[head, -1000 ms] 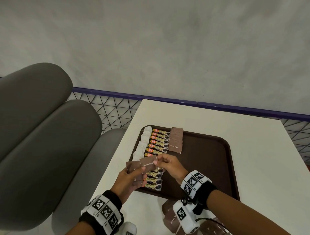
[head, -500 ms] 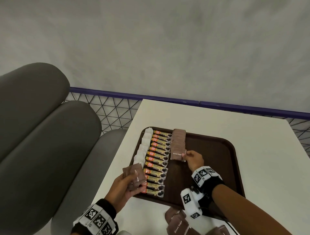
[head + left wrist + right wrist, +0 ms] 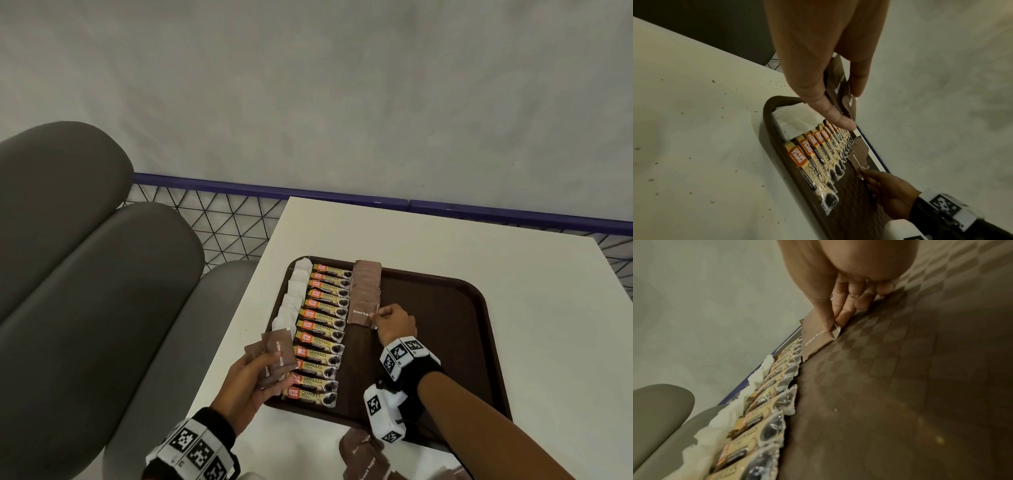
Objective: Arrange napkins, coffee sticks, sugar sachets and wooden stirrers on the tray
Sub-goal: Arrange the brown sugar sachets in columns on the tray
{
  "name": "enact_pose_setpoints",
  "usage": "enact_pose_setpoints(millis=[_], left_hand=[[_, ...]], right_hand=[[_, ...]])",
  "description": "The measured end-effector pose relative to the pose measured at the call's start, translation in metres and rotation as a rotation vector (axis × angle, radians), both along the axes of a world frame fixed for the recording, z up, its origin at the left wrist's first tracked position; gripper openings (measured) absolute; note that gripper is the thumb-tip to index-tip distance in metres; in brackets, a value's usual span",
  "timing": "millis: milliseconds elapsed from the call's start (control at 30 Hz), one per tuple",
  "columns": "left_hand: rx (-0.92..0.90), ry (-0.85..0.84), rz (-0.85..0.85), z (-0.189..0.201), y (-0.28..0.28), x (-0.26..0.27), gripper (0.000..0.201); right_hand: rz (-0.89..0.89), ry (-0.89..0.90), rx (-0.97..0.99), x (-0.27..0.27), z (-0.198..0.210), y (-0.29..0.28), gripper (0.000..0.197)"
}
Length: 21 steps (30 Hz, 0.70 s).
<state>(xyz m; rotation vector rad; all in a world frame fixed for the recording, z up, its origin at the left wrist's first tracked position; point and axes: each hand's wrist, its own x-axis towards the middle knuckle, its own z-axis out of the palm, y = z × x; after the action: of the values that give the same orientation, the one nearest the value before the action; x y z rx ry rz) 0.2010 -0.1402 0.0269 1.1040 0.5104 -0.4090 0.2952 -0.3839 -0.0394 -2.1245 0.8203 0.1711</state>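
Note:
A dark brown tray [image 3: 445, 342] lies on the white table [image 3: 445, 240]. Along its left side runs a column of white napkins [image 3: 293, 301], then a column of coffee sticks [image 3: 323, 335], then a shorter column of brown sugar sachets [image 3: 366, 287]. My right hand [image 3: 394, 323] pinches the right edge of the nearest sachet [image 3: 359, 313] in that column, thumb on top [image 3: 826, 321], the sachet lying on the tray. My left hand [image 3: 253, 377] holds a fan of brown sugar sachets [image 3: 274, 356] over the tray's left front edge. No wooden stirrers are in view.
More brown sugar sachets [image 3: 363, 452] lie loose on the table in front of the tray. Grey padded seat backs [image 3: 85, 274] stand left of the table. A wire mesh fence with a purple rail [image 3: 239, 188] runs behind it, under a grey wall.
My right hand took a sachet from the fan in my left hand, carried it forward to the sachet column and laid it at its near end. The left hand sank slightly.

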Motion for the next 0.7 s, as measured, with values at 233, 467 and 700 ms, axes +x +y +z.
enact_pose_setpoints(millis=[233,467,700], left_hand=[[0.027,-0.034,-0.002,0.005,-0.004,-0.002,0.024],[0.106,-0.084,-0.029,0.012,-0.014,-0.008,0.027],[0.230,-0.107,-0.080,0.016,-0.024,-0.014,0.029]], right_hand=[[0.010,-0.047,0.024,-0.002,0.005,-0.002,0.021],[0.135,-0.294,0.112,-0.020,0.019,0.000,0.013],[0.588,-0.321,0.486,-0.045,0.056,0.035,0.033]])
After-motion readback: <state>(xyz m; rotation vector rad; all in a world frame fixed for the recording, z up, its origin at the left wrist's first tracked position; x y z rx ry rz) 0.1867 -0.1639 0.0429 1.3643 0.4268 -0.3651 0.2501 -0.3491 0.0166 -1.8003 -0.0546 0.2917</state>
